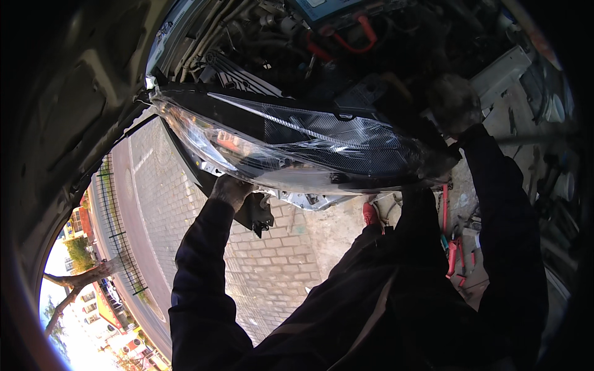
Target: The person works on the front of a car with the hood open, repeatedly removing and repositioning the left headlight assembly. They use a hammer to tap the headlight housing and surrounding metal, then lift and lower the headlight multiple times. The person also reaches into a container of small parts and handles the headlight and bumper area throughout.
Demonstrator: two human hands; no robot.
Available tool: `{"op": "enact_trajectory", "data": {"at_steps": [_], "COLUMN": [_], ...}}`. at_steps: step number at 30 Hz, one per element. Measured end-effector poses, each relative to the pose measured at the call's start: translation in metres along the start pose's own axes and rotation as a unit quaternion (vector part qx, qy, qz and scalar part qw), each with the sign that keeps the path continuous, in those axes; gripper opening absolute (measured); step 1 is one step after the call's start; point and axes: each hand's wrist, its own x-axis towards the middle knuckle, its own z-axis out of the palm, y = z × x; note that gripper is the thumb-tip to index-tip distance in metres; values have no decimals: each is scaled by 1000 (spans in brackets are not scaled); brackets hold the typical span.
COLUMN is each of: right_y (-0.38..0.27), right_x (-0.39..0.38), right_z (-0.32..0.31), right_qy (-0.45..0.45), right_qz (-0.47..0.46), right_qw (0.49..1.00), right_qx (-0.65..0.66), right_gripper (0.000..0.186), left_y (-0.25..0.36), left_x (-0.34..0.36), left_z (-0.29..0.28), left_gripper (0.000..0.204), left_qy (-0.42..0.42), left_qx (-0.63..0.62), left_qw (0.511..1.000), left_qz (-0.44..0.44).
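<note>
A long car headlight (346, 145) with a clear, shiny cover and dark inner panels spans the front of the open engine bay. My left hand (230, 190), in a greyish glove, grips the headlight's lower edge near its left part; the fingertips are hidden beneath it. Behind the headlight's right end, in deep shadow, is my right hand (455, 105), also gloved. Its fingers are too dark to make out. Below the headlight a silvery bracket-like part (312, 201) shows, with a black panel (250, 213) hanging beside my left hand.
The raised hood (80, 111) curves along the left. A blue-topped battery (328, 7) and red cable (370, 37) lie at the back of the bay. Red-handled tools (453, 256) are on the ground at right, beside my legs. Brick paving (266, 266) lies underneath.
</note>
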Motion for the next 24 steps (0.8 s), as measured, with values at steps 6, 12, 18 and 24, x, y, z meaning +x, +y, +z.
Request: {"op": "enact_trajectory", "data": {"at_steps": [6,12,18,24], "right_y": [4,-2,-8,-21], "right_x": [-4,1,10,13], "right_z": [5,-5,-13,-22], "right_qy": [5,-20,-31,8], "right_qz": [-14,-7,27,3], "right_qw": [999,1000,999,1000], "right_qx": [-42,-21,19,-14], "right_gripper": [24,20,12,10], "left_y": [-3,-13,-9,-5], "left_x": [4,12,13,10], "left_z": [-3,-9,-7,-6], "left_gripper": [32,37,37,37], "left_qy": [9,1,-16,-8], "left_qx": [264,424,258,241], "left_qw": [961,890,965,970], "left_qz": [76,166,40,33]}}
